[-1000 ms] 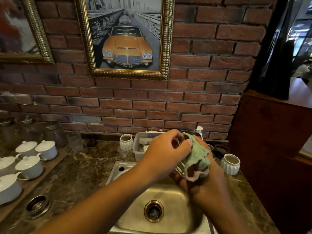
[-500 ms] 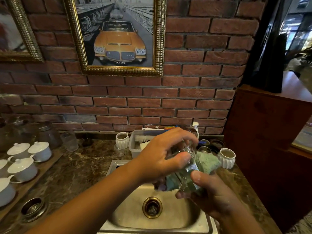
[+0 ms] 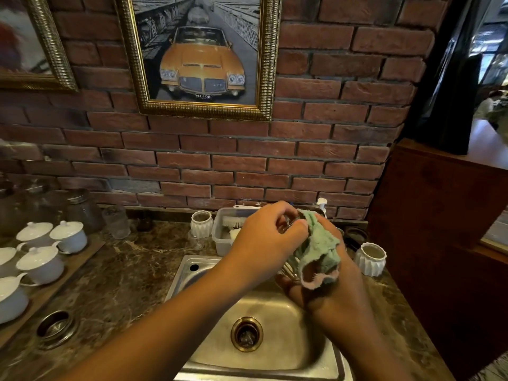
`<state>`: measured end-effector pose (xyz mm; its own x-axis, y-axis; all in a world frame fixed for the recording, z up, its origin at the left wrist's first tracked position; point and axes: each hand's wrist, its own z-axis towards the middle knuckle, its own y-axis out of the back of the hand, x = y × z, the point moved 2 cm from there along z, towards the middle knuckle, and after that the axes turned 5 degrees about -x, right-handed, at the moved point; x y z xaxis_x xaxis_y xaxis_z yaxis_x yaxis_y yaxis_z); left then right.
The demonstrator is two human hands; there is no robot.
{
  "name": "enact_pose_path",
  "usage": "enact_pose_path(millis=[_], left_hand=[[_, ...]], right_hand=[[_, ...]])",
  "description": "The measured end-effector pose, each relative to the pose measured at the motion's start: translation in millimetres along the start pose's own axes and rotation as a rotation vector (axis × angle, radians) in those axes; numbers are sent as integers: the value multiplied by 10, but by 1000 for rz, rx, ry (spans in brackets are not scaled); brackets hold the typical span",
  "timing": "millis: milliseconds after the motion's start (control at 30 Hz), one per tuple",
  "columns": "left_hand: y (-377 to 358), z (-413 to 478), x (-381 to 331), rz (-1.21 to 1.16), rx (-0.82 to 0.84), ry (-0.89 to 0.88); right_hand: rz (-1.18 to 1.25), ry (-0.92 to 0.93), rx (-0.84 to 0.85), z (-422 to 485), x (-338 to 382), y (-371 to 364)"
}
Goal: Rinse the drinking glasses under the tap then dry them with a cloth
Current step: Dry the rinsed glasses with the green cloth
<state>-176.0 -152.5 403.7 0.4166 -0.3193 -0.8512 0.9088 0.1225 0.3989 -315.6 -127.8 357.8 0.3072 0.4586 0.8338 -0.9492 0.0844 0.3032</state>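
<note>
— Cloth (image 3: pixel 319 251) has swung back up over the glass (image 3: pixel 288 269) since half a second ago, when the glass showed bare between the hands.
— Which step is this?
— Drying, I'd say; no running water shows. Left hand (image 3: pixel 265 239) curls its fingers round the glass near the top. Right hand (image 3: pixel 338 292) cups it from below, fingers wrapped in the cloth and gripping it.
— Where's the glass?
— Between both hands, above the sink (image 3: pixel 198 264), mostly hidden. Only a ribbed strip shows under the left palm.
— Next?
— Probably turning the glass against the cloth, held firmly since it may be wet.
</note>
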Motion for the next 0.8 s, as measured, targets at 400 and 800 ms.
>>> enact_pose_path(millis=[400, 800], left_hand=[[130, -26, 50, -42, 182, -358], [-237, -402, 346, -557, -88, 356]], right_hand=[[1051, -646, 273, -145, -124, -88], [322, -62, -186, -76, -193, -73]])
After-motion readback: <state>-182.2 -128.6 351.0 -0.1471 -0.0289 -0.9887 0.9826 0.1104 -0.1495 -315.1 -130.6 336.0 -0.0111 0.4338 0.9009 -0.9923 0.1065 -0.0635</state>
